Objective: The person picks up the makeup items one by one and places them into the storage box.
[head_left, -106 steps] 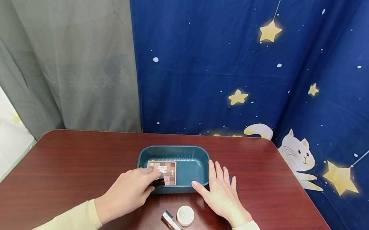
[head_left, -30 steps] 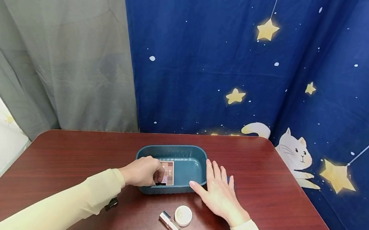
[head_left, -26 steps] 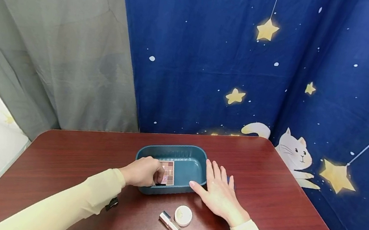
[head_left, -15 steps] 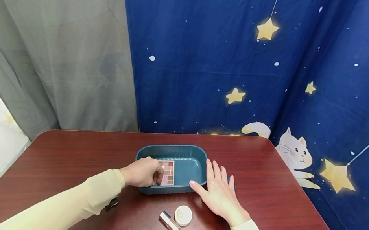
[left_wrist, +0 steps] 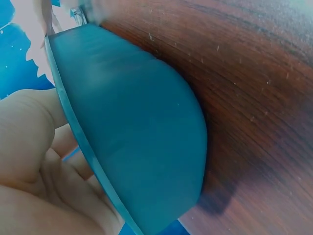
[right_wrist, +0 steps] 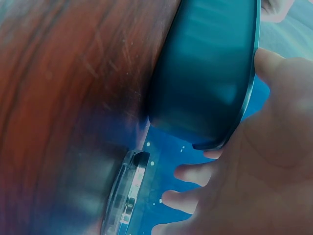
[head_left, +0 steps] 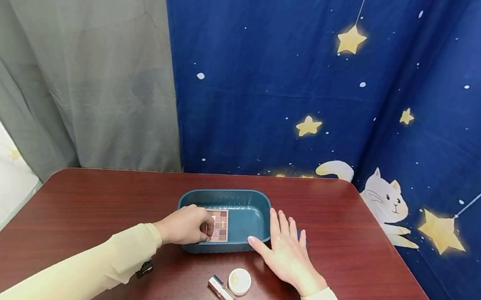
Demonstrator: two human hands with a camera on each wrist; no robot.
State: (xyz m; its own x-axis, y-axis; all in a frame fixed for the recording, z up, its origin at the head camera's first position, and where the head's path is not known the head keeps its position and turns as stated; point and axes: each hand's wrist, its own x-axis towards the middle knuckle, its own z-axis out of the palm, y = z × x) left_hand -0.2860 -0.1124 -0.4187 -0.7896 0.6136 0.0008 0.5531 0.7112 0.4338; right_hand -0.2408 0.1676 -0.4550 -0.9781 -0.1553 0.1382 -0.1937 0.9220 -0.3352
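Note:
A teal oval basin (head_left: 252, 224) stands on the table, with an eyeshadow palette (head_left: 222, 225) lying flat at its left end. My left hand (head_left: 186, 225) reaches over the basin's near left rim, its fingers bent down over the palette's left part. Its fingertips are hidden, so I cannot tell whether they hold anything. In the left wrist view the thumb (left_wrist: 29, 117) lies over the rim. My right hand (head_left: 287, 255) rests against the basin's right end with fingers spread and the thumb on the rim.
Nearer to me on the table (head_left: 122, 194) lie a round white-lidded jar (head_left: 240, 281) and a lipstick-like tube (head_left: 223, 294) with a silvery and a clear part. A flat clear-sided case (left_wrist: 78, 14) (right_wrist: 124, 196) lies beyond the basin's right end, partly behind my right hand.
My left hand has shifted left and curled down into the basin. The small black thing seen at its fingers earlier is now out of sight. The right hand stays in place.

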